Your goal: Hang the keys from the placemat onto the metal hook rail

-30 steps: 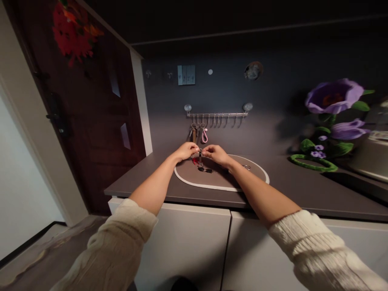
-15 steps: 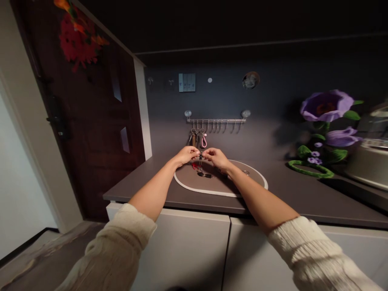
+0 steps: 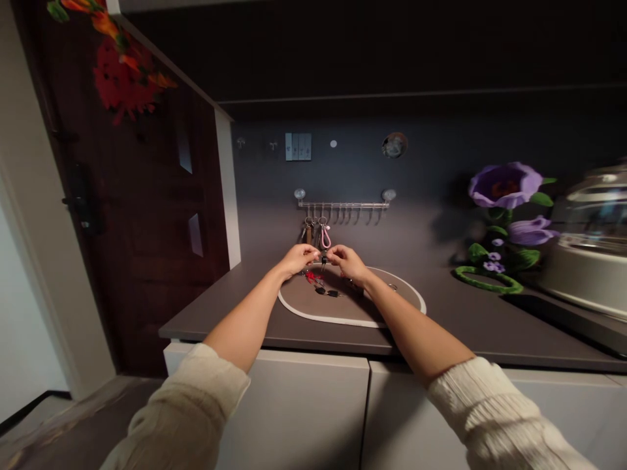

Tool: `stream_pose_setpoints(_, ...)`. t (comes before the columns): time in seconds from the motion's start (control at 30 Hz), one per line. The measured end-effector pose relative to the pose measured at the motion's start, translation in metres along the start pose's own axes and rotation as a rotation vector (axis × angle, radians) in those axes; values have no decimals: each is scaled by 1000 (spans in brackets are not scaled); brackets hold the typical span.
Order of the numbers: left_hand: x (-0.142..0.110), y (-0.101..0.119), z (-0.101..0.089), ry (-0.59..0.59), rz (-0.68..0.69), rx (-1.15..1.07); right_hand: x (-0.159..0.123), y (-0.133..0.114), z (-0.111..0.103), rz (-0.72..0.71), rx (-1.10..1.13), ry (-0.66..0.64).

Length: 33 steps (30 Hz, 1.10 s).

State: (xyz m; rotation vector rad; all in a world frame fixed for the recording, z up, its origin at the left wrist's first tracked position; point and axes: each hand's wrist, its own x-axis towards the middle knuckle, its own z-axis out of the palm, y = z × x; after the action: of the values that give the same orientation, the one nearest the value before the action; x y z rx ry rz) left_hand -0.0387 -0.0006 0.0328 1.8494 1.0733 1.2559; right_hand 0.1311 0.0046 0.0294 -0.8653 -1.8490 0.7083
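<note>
Two hands are shown with fingers brought together in pinches: a small key bunch [image 3: 324, 260] is gripped between the fingertips of the left hand [image 3: 299, 259] and those of the right hand [image 3: 346, 262], its dark and metal parts hung just below them. As for containers, a pale vessel with a clear upper part [image 3: 585, 274] is seen well to the right of the fingers (what is held inside cannot be made out). Above the fingers, a clear hook rail [image 3: 343, 205] is fixed to the dark wall [image 3: 431, 156]; on its left hooks a brown key holder [image 3: 308, 234] and a pink loop [image 3: 326, 237] are hung. Below the fingers, an oval mat [image 3: 353, 312] with a white rim is laid on the dark countertop [image 3: 210, 310]. On it, a red item [image 3: 312, 277] is set below the left fingertips, black fobs [image 3: 326, 292] lower down, and a metal ring [image 3: 392, 287] off to the right. Far left of the fingers, a dark red door [image 3: 147, 215] is partly covered by red flowers [image 3: 120, 81]; to the right, purple flowers [image 3: 507, 185] are stood above a green ring base [image 3: 490, 283]
</note>
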Motion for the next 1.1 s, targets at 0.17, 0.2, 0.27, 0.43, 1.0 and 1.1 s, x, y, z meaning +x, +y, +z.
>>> stream_pose_setpoints(0.17, 1, -1, 1, 60, 42, 149, 6, 6, -8, -26, 12, 48)
stream_pose_setpoints(0.2, 1, -1, 1, 67, 47, 202, 9, 7, -10, -29, 22, 61)
stream_pose_setpoints(0.27, 1, -1, 0, 78, 57, 324, 17, 8, -14, -23, 53, 99)
stream_pose_setpoints(0.43, 2, -3, -2, 77, 124, 602, 42, -2, -25, 61, 151, 224)
stream_pose_setpoints(1.0, 4, -10, -9, 14, 135, 851, 98, -40, -17, 340, 423, 426)
stream_pose_setpoints(1.1, 4, -10, -10, 9, 133, 864, 104, -37, -15, 370, 435, 463)
